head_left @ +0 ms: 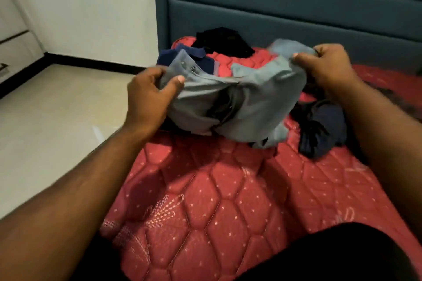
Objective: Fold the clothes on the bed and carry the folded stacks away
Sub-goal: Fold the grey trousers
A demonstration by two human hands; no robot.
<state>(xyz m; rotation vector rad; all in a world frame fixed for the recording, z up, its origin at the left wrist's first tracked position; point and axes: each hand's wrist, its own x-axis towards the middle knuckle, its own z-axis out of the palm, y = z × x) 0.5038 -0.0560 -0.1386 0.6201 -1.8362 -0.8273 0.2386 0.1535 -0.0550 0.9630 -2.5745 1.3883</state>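
A crumpled grey garment [255, 102] with buttons hangs between my two hands above the red quilted mattress [223, 201]. My left hand [148, 96] pinches its left end between thumb and fingers. My right hand [328, 68] grips its right end in curled fingers. The lower part of the garment touches the mattress. A navy garment [194, 56] lies just behind it, a black garment [223, 41] sits farther back near the headboard, and a dark navy piece [322, 128] lies to the right under my right forearm.
A teal padded headboard [285, 0] stands behind the mattress. Pale tiled floor [52, 109] and a white wall with black skirting are to the left. A black-clad leg [342, 255] shows at the bottom right.
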